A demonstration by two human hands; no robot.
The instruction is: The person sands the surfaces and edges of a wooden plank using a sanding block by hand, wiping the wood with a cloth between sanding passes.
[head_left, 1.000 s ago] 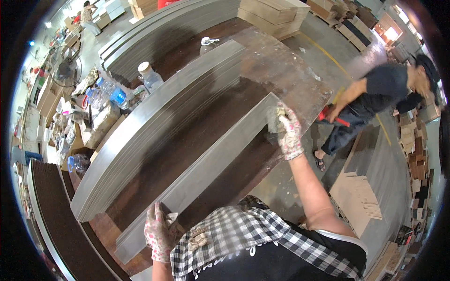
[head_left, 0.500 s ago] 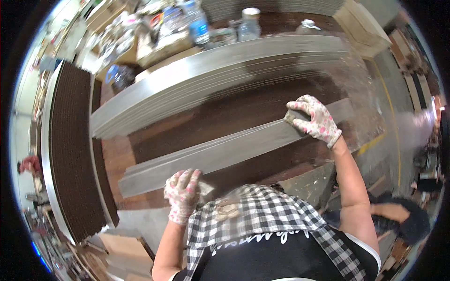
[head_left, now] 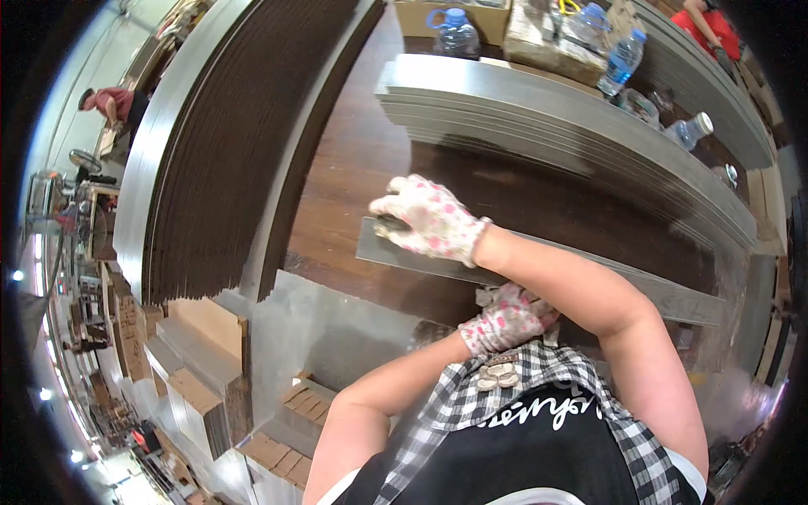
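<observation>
Gripping a long grey plank point(head_left: 539, 269) flat on the dark wooden table point(head_left: 353, 168).
Right hand point(head_left: 429, 220) fingers curl over the plank's left end; left hand point(head_left: 505, 316) sits at its near edge, finger state unclear. Looks stiff, thin, light but whippy — best held near both ends.

A big stack of dark boards point(head_left: 227, 160) lies on the left. Water bottles point(head_left: 624, 59) stand at the far side, past a grey pile of planks point(head_left: 539, 126). Cardboard boxes point(head_left: 202, 370) sit on the floor.
</observation>
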